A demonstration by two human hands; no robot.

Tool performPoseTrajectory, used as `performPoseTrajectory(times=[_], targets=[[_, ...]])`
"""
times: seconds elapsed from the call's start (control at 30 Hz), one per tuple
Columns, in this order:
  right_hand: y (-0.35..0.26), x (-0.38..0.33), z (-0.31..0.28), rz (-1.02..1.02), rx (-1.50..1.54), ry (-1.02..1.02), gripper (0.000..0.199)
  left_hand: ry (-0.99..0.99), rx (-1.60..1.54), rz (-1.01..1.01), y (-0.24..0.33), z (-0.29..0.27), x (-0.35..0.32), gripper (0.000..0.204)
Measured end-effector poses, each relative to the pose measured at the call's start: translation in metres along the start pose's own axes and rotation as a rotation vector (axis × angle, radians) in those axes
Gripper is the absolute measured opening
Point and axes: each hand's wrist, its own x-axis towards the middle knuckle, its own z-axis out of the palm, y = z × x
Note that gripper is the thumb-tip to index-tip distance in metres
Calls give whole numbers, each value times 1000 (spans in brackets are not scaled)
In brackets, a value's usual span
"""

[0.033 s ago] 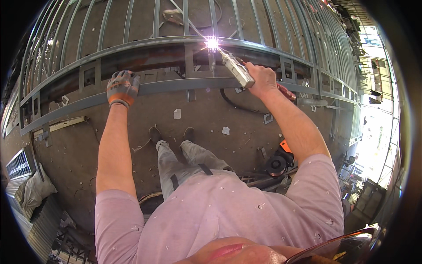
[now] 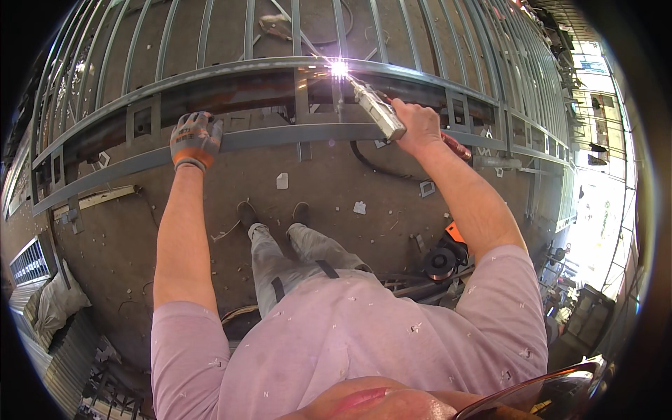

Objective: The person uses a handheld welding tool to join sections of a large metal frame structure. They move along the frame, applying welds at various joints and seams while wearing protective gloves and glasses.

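My left hand [image 2: 197, 140], in a grey and orange work glove, is closed over the near rail [image 2: 280, 135] of a long metal frame. My bare right hand [image 2: 418, 127] grips a welding gun [image 2: 376, 110] with a pale, boxy body. The gun points up and left at the frame's upper rail [image 2: 231, 68]. At its tip burns a bright violet-white arc [image 2: 339, 68], with sparks flying to the left. Glare hides the exact spot where tip and rail meet. Short upright plates [image 2: 302, 91] join the two rails.
Beyond the upper rail run several parallel metal bars [image 2: 250, 28]. A dark cable [image 2: 381, 166] hangs below the near rail. Scraps lie on the floor, among them a pale piece [image 2: 282, 181]. A black and orange machine [image 2: 442, 260] stands by my right side, a white sack [image 2: 61, 301] at far left.
More orange sparks spray left and downward from the arc now. Both hands and the welding gun look to be in the same place.
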Motion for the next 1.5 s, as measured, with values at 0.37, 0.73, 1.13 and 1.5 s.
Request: performPoseTrajectory(times=[0.37,0.73,1.13,1.5], targets=[[8,2,6,-26,1,5,25,-39,5,-36,0,2,0,37],[4,-1,-6,-15,10,7,32,-7,-5,1,1,4,0,37],[5,2,-1,38,-38,-19,29,9,-40,6,0,5,-2,36],[13,-20,-11,15,23,0,35,-32,-8,9,3,0,-2,41]])
